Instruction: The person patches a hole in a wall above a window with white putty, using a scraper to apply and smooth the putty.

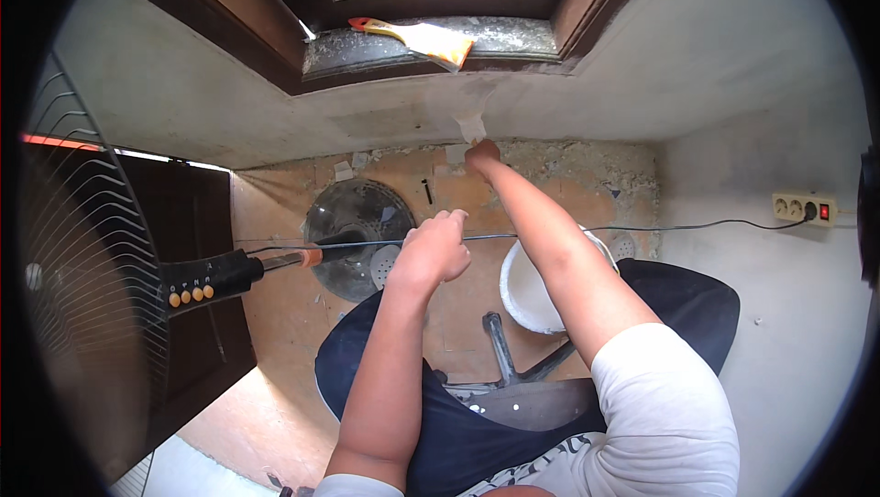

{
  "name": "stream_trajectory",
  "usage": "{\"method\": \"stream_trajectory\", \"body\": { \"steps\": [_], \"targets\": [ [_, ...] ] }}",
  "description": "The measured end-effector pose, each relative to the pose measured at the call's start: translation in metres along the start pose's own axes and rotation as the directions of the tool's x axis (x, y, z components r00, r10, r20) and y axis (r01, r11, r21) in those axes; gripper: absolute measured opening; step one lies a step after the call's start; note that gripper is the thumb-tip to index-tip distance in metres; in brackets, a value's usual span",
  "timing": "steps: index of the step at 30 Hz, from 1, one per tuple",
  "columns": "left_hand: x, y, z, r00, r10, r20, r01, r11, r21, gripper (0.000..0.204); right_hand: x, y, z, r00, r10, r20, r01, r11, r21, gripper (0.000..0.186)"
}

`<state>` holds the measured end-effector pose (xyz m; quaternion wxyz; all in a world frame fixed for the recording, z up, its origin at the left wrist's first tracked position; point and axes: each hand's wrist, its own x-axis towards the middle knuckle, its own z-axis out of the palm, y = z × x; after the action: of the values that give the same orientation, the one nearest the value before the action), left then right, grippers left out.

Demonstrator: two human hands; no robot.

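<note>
My right hand [481,158] reaches forward to the foot of the wall, its fingers closed. A small pale flat patch [470,125] shows against the wall just beyond the fingertips; whether it is part of something held or a mark on the wall, I cannot make out. My left hand [434,248] hangs over the floor in front of me, fingers loosely bent and apart, with nothing seen in it. Under my right forearm stands a white bucket [519,291], partly hidden by the arm. A wide paintbrush [417,37] lies on the windowsill [513,36].
At the left stands a fan [101,249] with a round dark base [344,208]. Its black cord [674,226] crosses to a power strip [803,210] on the right wall. Crumbled debris [587,167] lines the wall's foot. Below me is a chair base [500,350].
</note>
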<state>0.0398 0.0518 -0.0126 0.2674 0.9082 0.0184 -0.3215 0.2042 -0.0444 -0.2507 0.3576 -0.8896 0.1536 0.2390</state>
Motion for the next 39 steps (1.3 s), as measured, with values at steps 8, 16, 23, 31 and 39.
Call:
{"method": "stream_trajectory", "body": {
  "steps": [8,16,23,31,39],
  "targets": [
    [0.002,0.002,-0.002,1.0,0.015,-0.027,-0.014,1.0,0.01,0.046,0.079,0.085,0.048,0.835,-0.336,0.436,0.541,0.643,-0.541,0.012],
    [0.009,0.001,0.0,1.0,0.009,0.021,-0.009,1.0,-0.012,0.05,0.045,0.045,-0.004,0.956,0.206,0.207,-0.262,0.919,0.296,0.022],
    [0.01,-0.007,0.002,1.0,0.015,0.0,-0.015,0.999,-0.037,0.051,-0.049,-0.009,-0.079,0.931,0.159,-0.329,-0.068,0.96,0.271,0.026],
    [0.0,-0.001,-0.006,0.997,-0.026,0.072,0.032,0.996,-0.079,0.056,-0.126,-0.015,-0.115,0.866,-0.219,-0.45,0.318,0.935,0.159,0.018],
    [0.0,-0.006,-0.004,0.998,-0.036,0.059,0.04,0.996,-0.074,0.058,-0.076,-0.043,-0.068,0.981,-0.041,-0.189,0.104,0.937,0.333,0.016]
  ]
}}
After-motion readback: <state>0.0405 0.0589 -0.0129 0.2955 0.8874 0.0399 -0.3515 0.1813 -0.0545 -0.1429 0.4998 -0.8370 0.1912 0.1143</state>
